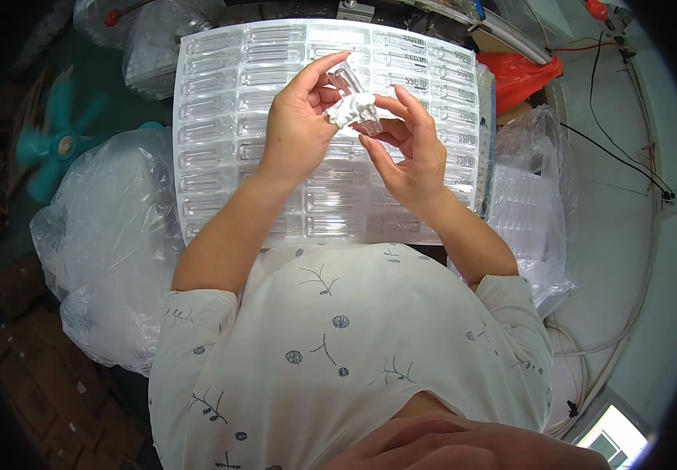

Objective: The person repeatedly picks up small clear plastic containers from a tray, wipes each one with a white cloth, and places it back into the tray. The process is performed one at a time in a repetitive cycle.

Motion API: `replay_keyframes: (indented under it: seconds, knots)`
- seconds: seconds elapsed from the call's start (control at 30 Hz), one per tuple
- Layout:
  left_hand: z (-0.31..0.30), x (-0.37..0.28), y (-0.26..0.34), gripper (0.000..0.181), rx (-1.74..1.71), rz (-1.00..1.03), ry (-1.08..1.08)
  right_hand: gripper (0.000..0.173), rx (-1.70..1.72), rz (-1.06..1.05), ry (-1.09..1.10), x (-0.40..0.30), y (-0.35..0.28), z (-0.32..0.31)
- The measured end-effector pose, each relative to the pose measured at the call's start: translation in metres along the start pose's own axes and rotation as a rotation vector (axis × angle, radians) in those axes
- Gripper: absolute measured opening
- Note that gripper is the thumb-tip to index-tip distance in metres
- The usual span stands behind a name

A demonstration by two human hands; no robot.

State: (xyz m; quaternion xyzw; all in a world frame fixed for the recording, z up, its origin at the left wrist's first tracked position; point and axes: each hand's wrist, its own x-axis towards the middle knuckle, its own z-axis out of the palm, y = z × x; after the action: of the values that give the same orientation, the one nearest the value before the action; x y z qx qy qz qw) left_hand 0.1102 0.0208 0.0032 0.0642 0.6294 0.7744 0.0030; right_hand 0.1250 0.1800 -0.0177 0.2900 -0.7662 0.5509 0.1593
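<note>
My left hand (pixel 300 120) holds a clear plastic tube (pixel 345 79) slantwise between thumb and fingers. A crumpled white cloth or tissue (pixel 351 110) lies around the tube's lower part, pressed by the left thumb. My right hand (pixel 414 150) has its fingers curled loosely about the tube's narrower lower end (pixel 371 124); whether they grip it is not plain. Beneath both hands lies a wide white tray or sheet (pixel 338 34), with similar clear tubes (pixel 271 76) lying in rows and columns. Tubes in the right-hand columns (pixel 453 73) bear dark lettering.
Filled clear plastic bags stand at the left (pixel 115 235) and right (pixel 529 205). A teal fan (pixel 66 147) is at far left, above cardboard boxes (pixel 62 388). Behind the tray are a metal machine part (pixel 355 10) and a red bag (pixel 518 76). Cables (pixel 615 158) run along the right.
</note>
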Motion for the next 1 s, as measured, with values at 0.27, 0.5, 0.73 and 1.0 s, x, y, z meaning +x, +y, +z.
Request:
replay_keyframes:
  seconds: [0.27,0.5,0.73,1.0]
  knots:
    - [0.002,-0.002,0.002,0.053,-0.018,-0.072,-0.022,0.07,-0.003,0.01,0.012,-0.004,-0.001,0.0]
    - [-0.004,0.018,0.004,0.021,-0.264,-0.275,0.019,0.042,-0.38,-0.442,-0.131,0.027,-0.008,-0.02]
    - [-0.008,0.151,0.005,0.023,0.645,0.262,0.11,0.028,-0.229,-0.095,0.251,0.07,0.021,-0.057]
    - [0.048,0.235,0.007,0.034,1.101,0.492,0.339,0.028,0.212,0.189,0.447,0.105,0.055,-0.073]
